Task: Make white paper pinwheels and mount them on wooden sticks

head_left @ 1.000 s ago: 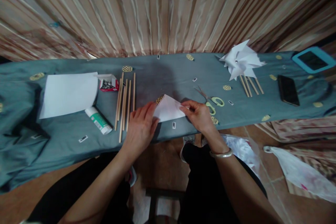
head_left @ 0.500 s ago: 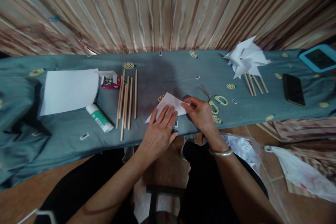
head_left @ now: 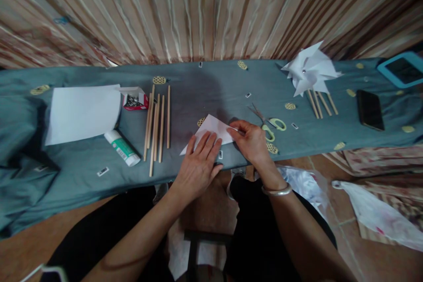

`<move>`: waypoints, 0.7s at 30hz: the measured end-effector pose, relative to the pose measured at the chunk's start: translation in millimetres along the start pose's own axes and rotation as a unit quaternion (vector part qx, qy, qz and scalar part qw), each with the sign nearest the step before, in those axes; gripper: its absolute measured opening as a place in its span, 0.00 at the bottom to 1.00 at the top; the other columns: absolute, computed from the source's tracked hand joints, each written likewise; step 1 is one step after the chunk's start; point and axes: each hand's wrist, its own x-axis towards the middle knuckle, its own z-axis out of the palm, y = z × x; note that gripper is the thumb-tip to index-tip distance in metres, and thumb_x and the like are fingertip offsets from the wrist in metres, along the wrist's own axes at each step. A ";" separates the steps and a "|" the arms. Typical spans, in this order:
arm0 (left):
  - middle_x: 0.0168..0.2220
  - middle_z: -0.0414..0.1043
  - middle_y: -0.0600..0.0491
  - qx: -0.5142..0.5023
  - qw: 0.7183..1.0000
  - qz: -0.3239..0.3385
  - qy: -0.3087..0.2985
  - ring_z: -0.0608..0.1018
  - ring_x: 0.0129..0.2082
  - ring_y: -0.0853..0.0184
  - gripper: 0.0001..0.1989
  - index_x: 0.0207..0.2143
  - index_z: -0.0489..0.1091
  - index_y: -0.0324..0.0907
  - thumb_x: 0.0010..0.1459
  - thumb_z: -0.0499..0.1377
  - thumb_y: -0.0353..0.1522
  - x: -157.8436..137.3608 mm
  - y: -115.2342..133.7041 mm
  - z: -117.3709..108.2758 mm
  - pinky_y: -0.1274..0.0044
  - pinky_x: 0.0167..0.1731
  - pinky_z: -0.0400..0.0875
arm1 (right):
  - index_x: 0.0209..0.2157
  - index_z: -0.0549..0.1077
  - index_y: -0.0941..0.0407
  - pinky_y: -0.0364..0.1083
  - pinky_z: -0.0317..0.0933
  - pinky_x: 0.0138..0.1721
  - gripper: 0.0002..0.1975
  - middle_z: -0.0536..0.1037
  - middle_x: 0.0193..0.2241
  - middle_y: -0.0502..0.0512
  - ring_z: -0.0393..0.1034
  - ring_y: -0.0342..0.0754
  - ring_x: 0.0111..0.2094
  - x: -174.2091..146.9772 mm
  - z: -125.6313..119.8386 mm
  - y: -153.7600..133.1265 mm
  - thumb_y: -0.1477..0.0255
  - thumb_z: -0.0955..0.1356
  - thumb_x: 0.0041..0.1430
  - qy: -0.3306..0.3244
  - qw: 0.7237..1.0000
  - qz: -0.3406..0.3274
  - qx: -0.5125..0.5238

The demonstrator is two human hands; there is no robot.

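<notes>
A white sheet of paper (head_left: 211, 126), folded into a triangle, lies near the front edge of the cloth-covered table. My left hand (head_left: 199, 163) rests flat on it with the fingers stretched out, pressing its lower left part. At the right corner, my right hand (head_left: 249, 139) pinches the paper between thumb and fingers. Just beyond that hand lie scissors (head_left: 272, 126) with pale green handles, their blades spread. To the left of the paper are several wooden sticks (head_left: 157, 128).
Farther left lie a glue stick (head_left: 122, 147), an open box of small metal pins (head_left: 135, 99) and white paper sheets (head_left: 82, 114). White paper pinwheels (head_left: 310, 70) on sticks, a dark phone (head_left: 370, 110) and a blue-framed tablet (head_left: 401, 70) lie on the right. A curtain (head_left: 198, 13) hangs behind.
The view has shifted slightly. Both hands keep nearly the same places on the folded paper, with no clear change in their hold.
</notes>
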 end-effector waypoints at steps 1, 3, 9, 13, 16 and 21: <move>0.66 0.57 0.38 0.000 1.000 0.000 0.000 0.59 0.67 0.51 0.30 0.64 0.55 0.35 0.64 0.55 0.40 0.1 -0.2 0.3 0.53 0.64 0.52 | 0.35 0.79 0.52 0.48 0.67 0.37 0.08 0.83 0.32 0.54 0.77 0.53 0.34 0.0 0.1 -0.6 0.66 0.69 0.56 -0.001 1.000 0.000 -0.004; 0.66 0.57 0.38 -0.002 1.000 0.001 -0.001 0.59 0.67 0.51 0.30 0.64 0.55 0.35 0.64 0.54 0.40 0.2 -0.4 0.6 0.53 0.64 0.52 | 0.36 0.79 0.52 0.49 0.67 0.38 0.08 0.83 0.32 0.55 0.78 0.53 0.34 0.0 0.4 -1.5 0.67 0.69 0.56 -0.001 1.000 -0.001 -0.010; 0.66 0.58 0.38 -0.009 1.000 -0.001 -0.002 0.59 0.67 0.51 0.28 0.63 0.56 0.36 0.65 0.53 0.39 0.2 0.2 0.7 0.53 0.64 0.51 | 0.37 0.79 0.52 0.48 0.68 0.39 0.08 0.83 0.34 0.54 0.78 0.53 0.35 -0.9 0.3 -2.8 0.68 0.69 0.57 0.004 0.999 -0.014 -0.028; 0.66 0.57 0.38 0.001 1.000 0.001 -0.006 0.58 0.67 0.50 0.29 0.63 0.57 0.35 0.64 0.54 0.40 -0.3 0.6 2.0 0.53 0.64 0.51 | 0.44 0.77 0.55 0.52 0.67 0.45 0.12 0.82 0.39 0.59 0.76 0.56 0.41 -4.4 0.0 -4.3 0.67 0.67 0.61 0.003 0.996 -0.053 -0.077; 0.66 0.57 0.38 0.008 1.000 0.004 -0.003 0.58 0.67 0.50 0.29 0.63 0.57 0.36 0.64 0.54 0.41 -0.8 0.5 3.2 0.54 0.64 0.51 | 0.52 0.73 0.59 0.57 0.61 0.53 0.20 0.78 0.49 0.65 0.71 0.60 0.51 -13.4 3.2 -5.3 0.63 0.65 0.63 0.031 0.987 -0.110 -0.116; 0.66 0.56 0.37 0.004 1.000 0.007 -0.007 0.57 0.67 0.49 0.31 0.63 0.57 0.34 0.64 0.54 0.43 -1.3 0.5 4.2 0.53 0.64 0.51 | 0.62 0.61 0.60 0.62 0.51 0.61 0.28 0.63 0.63 0.68 0.57 0.62 0.63 -36.1 14.7 -3.0 0.60 0.63 0.64 0.043 0.981 -0.136 -0.135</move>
